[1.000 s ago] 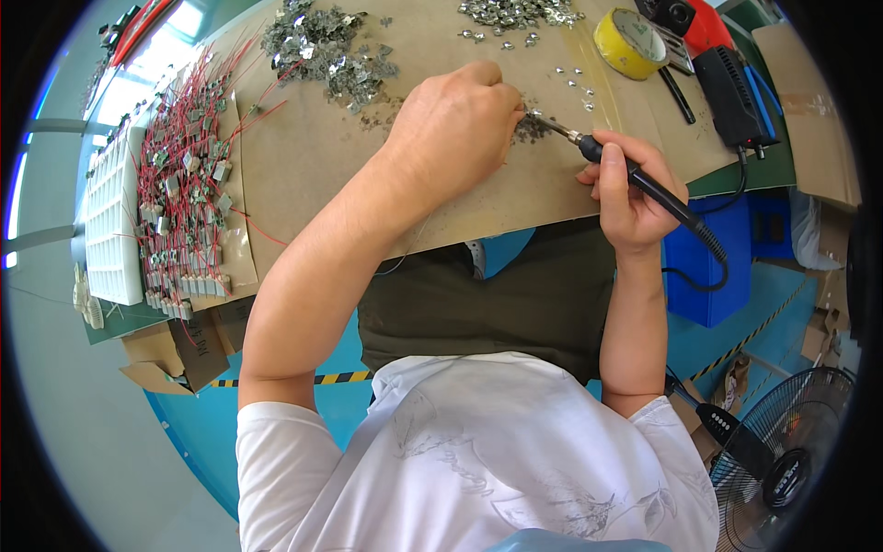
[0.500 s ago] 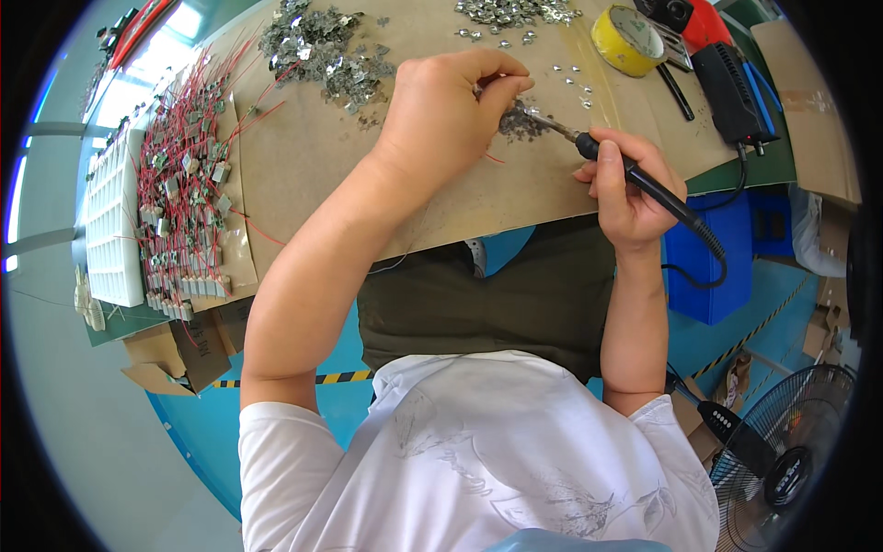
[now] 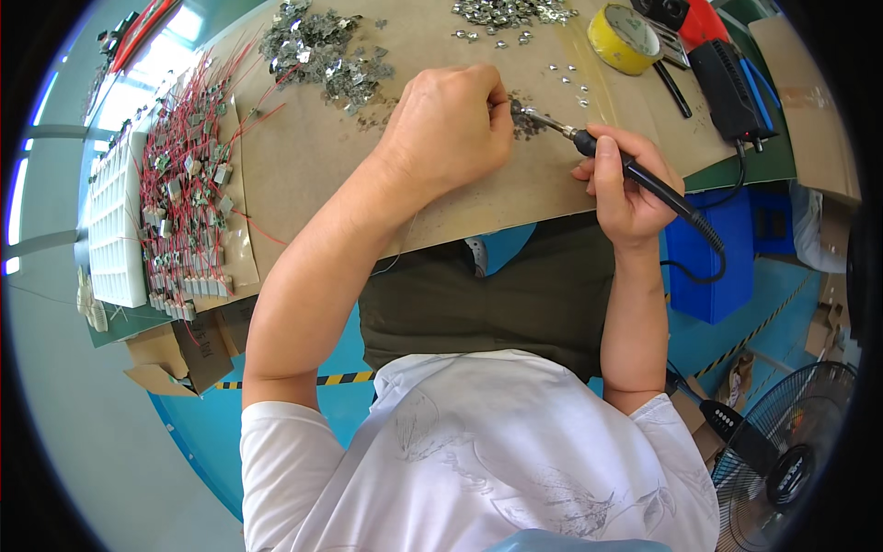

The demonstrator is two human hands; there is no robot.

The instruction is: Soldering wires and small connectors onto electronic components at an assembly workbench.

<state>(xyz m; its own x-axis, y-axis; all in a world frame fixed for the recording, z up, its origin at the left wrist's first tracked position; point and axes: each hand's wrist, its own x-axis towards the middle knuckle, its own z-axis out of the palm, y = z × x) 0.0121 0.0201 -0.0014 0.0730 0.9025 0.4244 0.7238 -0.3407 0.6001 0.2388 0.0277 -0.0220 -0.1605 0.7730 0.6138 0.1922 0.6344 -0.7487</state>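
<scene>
My right hand [image 3: 633, 204] grips a black-handled soldering iron [image 3: 658, 189], its metal tip pointing left over a dark, speckled patch [image 3: 528, 125] on the brown board. Close to that tip, my left hand [image 3: 448, 124] is closed, knuckles up. Whatever its fingers hold is hidden behind the hand. A thin wire [image 3: 405, 237] hangs below the left wrist. Beyond this hand lies a heap of small flat silver metal pieces [image 3: 345, 69]. Several tiny shiny pieces [image 3: 569, 79] are scattered past the iron's tip.
Many small parts with red wires [image 3: 189, 189] cover the left side, beside a white slotted tray [image 3: 117, 221]. More silver pieces [image 3: 510, 13] lie at the back. A yellow tape roll [image 3: 618, 41], a black pen-like stick [image 3: 674, 90] and a black corded box [image 3: 727, 87] stand right.
My left hand has drawn back a little to the left and its fingers have curled inward. A short red wire end beneath it is out of sight. My right hand has barely moved.
</scene>
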